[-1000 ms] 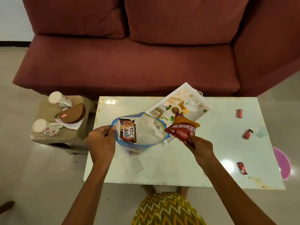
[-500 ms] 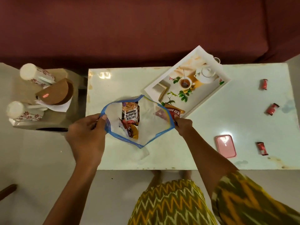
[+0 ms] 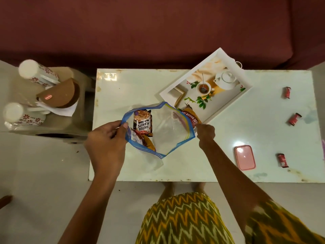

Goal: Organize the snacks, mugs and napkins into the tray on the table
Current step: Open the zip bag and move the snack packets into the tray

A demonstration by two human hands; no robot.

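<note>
A clear zip bag (image 3: 168, 131) with a blue rim stands open on the white table (image 3: 228, 131). My left hand (image 3: 107, 140) pinches its left rim. My right hand (image 3: 205, 132) is at the right rim, closed on a red snack packet (image 3: 192, 118) that lies outside the bag against the tray's near corner. Inside the bag are a salted peanuts pack (image 3: 142, 123) and other small packets (image 3: 146, 140). The white tray (image 3: 245, 81) with a printed teapot picture sits tilted at the table's back. Two flowered mugs (image 3: 37, 73) (image 3: 21, 114) and napkins (image 3: 61, 110) rest on a side stool.
Three small red wrapped snacks (image 3: 287, 92) (image 3: 294, 119) (image 3: 282, 160) lie at the table's right. A pink lidded box (image 3: 244, 157) sits near the front edge. A brown holder (image 3: 59, 93) sits on the napkins. A maroon sofa (image 3: 158, 29) runs behind the table.
My right hand brought the red packet down from above the table to the bag's right rim by the tray. The view tilted down; the pink box came into sight.
</note>
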